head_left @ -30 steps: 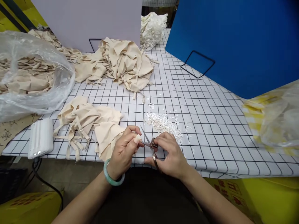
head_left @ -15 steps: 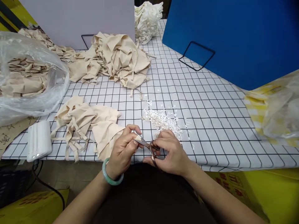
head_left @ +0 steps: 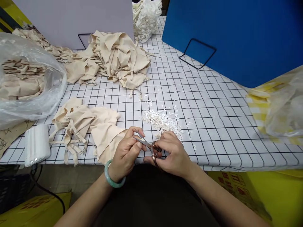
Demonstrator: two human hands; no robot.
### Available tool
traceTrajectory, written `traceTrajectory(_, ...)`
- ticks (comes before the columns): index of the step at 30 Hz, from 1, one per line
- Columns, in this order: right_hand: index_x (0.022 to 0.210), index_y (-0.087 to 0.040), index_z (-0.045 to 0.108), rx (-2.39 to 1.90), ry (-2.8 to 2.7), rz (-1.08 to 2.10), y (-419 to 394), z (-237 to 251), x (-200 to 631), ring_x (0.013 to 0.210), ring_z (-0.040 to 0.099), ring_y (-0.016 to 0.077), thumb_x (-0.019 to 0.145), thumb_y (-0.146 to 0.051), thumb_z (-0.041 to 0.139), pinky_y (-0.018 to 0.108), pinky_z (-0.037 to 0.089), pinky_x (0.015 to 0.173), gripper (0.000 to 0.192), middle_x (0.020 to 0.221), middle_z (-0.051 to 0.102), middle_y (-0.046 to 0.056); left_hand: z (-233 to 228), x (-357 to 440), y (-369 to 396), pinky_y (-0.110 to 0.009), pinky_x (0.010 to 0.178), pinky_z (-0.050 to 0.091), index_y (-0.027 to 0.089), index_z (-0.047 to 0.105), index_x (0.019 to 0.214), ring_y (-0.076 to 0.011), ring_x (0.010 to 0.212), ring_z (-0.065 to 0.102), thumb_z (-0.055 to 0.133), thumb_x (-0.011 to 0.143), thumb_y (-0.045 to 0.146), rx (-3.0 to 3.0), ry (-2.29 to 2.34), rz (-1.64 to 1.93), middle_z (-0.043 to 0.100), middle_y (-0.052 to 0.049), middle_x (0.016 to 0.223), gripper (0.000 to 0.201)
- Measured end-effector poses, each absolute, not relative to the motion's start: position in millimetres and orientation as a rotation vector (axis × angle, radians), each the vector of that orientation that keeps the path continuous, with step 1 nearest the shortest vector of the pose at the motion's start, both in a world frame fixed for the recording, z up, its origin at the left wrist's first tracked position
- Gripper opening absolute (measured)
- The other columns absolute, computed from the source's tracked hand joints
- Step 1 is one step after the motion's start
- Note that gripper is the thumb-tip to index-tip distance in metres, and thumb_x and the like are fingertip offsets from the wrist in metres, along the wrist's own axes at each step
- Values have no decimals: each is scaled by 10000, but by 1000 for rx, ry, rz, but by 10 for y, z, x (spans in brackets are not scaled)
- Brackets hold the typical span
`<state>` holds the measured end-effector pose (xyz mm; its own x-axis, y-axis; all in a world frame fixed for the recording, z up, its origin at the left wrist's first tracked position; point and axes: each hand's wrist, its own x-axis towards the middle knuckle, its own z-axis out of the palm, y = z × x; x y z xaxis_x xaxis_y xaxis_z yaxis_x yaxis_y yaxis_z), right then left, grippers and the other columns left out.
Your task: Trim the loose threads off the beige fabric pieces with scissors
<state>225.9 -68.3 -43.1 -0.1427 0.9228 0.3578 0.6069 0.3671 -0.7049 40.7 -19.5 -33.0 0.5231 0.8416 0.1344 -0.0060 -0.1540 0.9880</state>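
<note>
My left hand (head_left: 127, 149), with a green bangle at the wrist, pinches an edge of a beige strapped garment (head_left: 107, 138). The rest of that cloth trails left over the table, its straps lying near the front edge. In my right hand (head_left: 171, 150) is a pair of scissors (head_left: 148, 145) with bronze-coloured handles, fingers through the loops. The blades point left and stand apart at my left fingertips; my fingers partly hide the cloth between them. Just beyond my right hand lies a heap of small white and beige clippings (head_left: 163, 121).
A larger beige garment pile (head_left: 123, 60) lies farther back. At left are a clear plastic bag (head_left: 55, 91) of beige cloth and a white device (head_left: 37, 145) with a cable. A blue board (head_left: 224, 37) and a pale board (head_left: 71, 19) stand behind; a white bundle (head_left: 146, 20) sits between them.
The scissor blades are spread wider and reach slightly farther left at my left fingertips. Both hands keep nearly the same place; the whole view has shifted slightly.
</note>
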Motion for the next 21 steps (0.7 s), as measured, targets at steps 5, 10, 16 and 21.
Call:
traceTrajectory(5, 583, -201, 469, -1420, -1838, 398, -754, -497, 2334, 553, 453, 120, 827, -408, 762, 321, 367, 667, 434, 497, 516, -49, -372, 505, -155, -348, 908, 463, 166, 661, 763, -232, 1087, 518, 477, 999, 269, 1581, 737, 829, 562, -102, 1010, 317)
traceTrajectory(10, 558, -200, 412, -1520, -1838, 179, -840, -578, 2420, 543, 397, 124, 852, -387, 750, 313, 334, 628, 485, 465, 470, -50, -375, 608, -102, -350, 902, 474, 159, 645, 737, -220, 1023, 552, 476, 977, 259, 1592, 741, 726, 529, -94, 1039, 310)
traceTrajectory(16, 685, -216, 515, -1617, -1665, 367, -911, -608, 2466, 603, 490, 152, 866, -485, 713, 308, 402, 623, 380, 611, 566, -13, -384, 721, -112, -367, 961, 480, 163, 630, 731, -228, 1061, 561, 441, 996, 287, 1616, 781, 657, 533, -94, 1033, 349)
traceTrajectory(21, 1010, -242, 538, -1705, -1340, 795, -910, -604, 2645, 793, 584, 211, 813, -625, 687, 328, 503, 644, 456, 938, 616, 57, -284, 587, -35, -406, 983, 495, 172, 654, 855, -270, 1189, 550, 536, 978, 301, 1920, 679, 529, 602, -135, 1140, 214)
